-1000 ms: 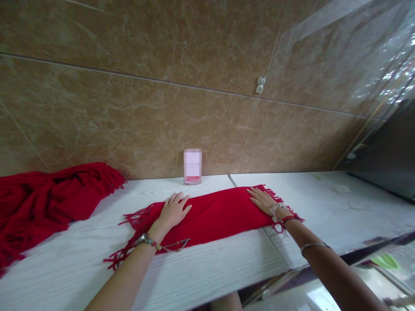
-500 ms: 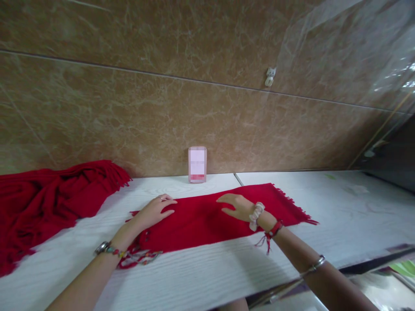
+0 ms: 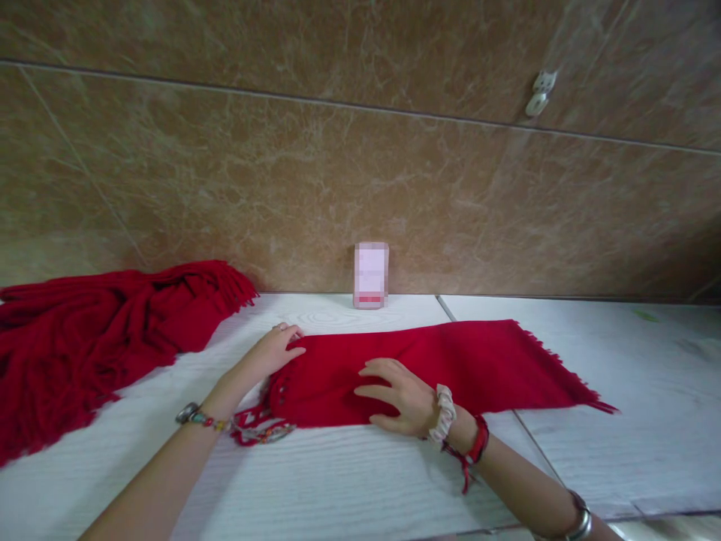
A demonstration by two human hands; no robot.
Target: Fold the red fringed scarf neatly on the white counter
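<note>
A red scarf [image 3: 462, 364] with fringed ends lies folded into a long flat strip on the white wood-grain counter. My left hand [image 3: 275, 350] rests at the strip's far left corner, thumb and fingers apart on the cloth. Over the near middle of the strip is my right hand [image 3: 401, 400], palm down with its fingers spread. Whether its palm presses on the cloth is hard to tell. Bracelet strands [image 3: 264, 432] hang from my left wrist by the left fringe. A pale scrunchie [image 3: 443, 413] circles my right wrist.
A second red fringed cloth [image 3: 124, 330] lies bunched at the left. One phone [image 3: 371, 276] leans upright against the brown tiled wall [image 3: 270, 188]. A small white cat-shaped piece [image 3: 541, 93] is fixed to that wall. The counter [image 3: 647, 421] has a seam running across it.
My right hand has moved left and nearer me across the scarf, its fingers spreading. My left hand stays at the left end. The camera view has shifted.
</note>
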